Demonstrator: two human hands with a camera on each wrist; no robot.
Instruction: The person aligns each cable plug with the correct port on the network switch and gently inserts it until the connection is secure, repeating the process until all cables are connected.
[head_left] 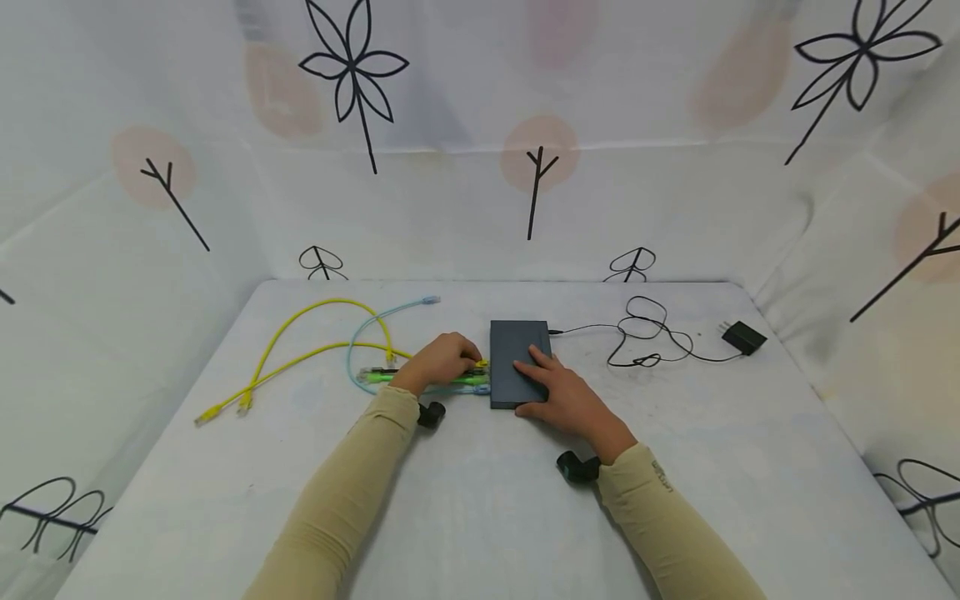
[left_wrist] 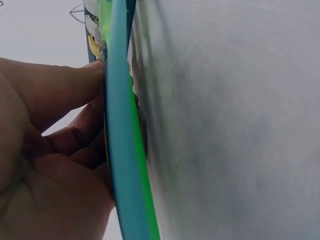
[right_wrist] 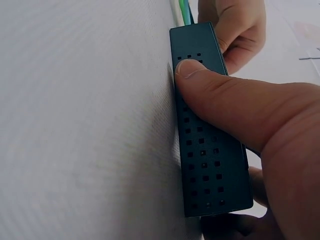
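Observation:
A flat dark network switch [head_left: 504,346] lies on the table, its ports facing left. My left hand [head_left: 444,360] pinches a yellow network cable [head_left: 322,348] close to the ports, where its yellow plug [head_left: 481,363] shows; the fingertips are partly hidden behind a light blue cable [left_wrist: 120,125] in the left wrist view. A green cable [head_left: 468,379] and the light blue one run into the ports beneath that hand. My right hand [head_left: 566,396] holds the switch, fingers spread over its top and thumb against its perforated near side [right_wrist: 202,165].
A second yellow cable [head_left: 296,312] curves across the table's left part, beside the blue cable's loose end [head_left: 429,300]. From the switch's right side a thin black cord [head_left: 630,333] loops to a black power adapter [head_left: 744,337]. Patterned white cloth [head_left: 450,208] walls the table's back and sides.

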